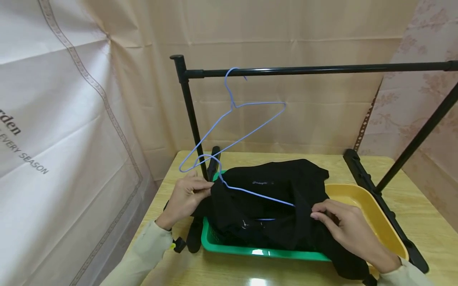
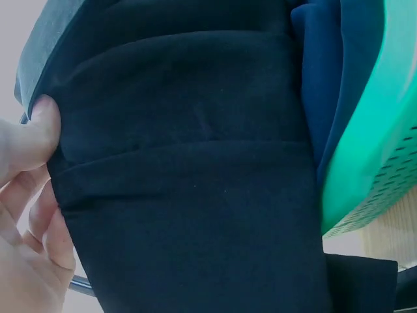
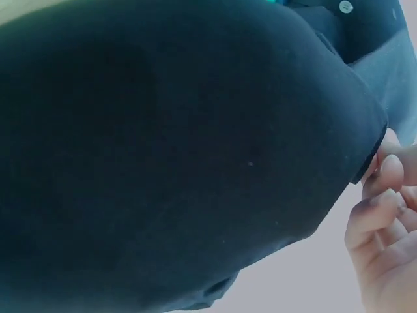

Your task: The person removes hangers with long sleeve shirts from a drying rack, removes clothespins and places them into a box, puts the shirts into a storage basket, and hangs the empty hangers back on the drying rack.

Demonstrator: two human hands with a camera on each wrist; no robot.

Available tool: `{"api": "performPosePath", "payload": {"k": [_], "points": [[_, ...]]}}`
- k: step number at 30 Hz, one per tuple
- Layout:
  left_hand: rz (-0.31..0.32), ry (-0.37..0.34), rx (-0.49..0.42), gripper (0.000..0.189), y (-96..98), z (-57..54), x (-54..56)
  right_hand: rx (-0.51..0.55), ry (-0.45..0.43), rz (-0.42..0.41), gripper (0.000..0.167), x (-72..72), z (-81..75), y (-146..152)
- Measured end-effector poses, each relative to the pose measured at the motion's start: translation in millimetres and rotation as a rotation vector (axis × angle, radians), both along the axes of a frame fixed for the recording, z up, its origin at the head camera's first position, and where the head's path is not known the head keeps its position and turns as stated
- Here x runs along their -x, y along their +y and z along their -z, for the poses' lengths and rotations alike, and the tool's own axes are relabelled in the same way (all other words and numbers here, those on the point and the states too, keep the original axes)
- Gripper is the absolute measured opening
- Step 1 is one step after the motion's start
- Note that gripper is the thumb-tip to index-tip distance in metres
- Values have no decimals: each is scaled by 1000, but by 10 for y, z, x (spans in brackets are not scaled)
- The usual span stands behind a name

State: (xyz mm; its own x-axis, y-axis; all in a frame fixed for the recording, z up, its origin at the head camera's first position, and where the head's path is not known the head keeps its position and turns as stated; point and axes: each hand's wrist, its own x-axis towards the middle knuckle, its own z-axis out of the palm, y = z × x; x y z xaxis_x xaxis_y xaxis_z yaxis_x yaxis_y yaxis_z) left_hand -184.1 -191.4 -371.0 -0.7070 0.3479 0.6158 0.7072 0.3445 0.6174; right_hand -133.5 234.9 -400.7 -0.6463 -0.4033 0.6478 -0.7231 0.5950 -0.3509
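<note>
A black shirt (image 1: 304,174) with small pale lettering at its neckline is held up over a green basket (image 1: 279,254). Inside its neck lies a blue wire hanger (image 1: 257,194), the hook sticking out near the left shoulder. My left hand (image 1: 187,194) pinches the left shoulder edge of the shirt between thumb and fingers. At the other shoulder my right hand (image 1: 345,226) pinches the cloth. Dark fabric (image 2: 189,176) fills most of the left wrist view. In the right wrist view, a white button (image 3: 346,7) shows near the top.
A second blue hanger (image 1: 261,103) hangs on the black rack's rail (image 1: 315,70) behind the shirt. Beside the green basket sits a yellow tray (image 1: 345,188), partly covered by a sleeve. The rack's feet (image 1: 361,171) stand on the wooden table (image 1: 422,198).
</note>
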Motion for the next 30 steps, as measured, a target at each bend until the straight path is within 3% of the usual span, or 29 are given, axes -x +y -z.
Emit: {"api": "performPosePath", "payload": {"k": [6,11,18,30], "points": [[-13,2,-13,18,-46,14,3,-27,37,57,33,0,-47,54],[-18,1,-38,18,-52,14,-1,-49,-17,123,35,-1,-17,43],[-13,-2,-51,17,-6,19,-5,-79,-102,103,32,54,103,-76],[-23,-72,-66,15,-3,29,22,-41,-183,79,37,146,139,-172]]}}
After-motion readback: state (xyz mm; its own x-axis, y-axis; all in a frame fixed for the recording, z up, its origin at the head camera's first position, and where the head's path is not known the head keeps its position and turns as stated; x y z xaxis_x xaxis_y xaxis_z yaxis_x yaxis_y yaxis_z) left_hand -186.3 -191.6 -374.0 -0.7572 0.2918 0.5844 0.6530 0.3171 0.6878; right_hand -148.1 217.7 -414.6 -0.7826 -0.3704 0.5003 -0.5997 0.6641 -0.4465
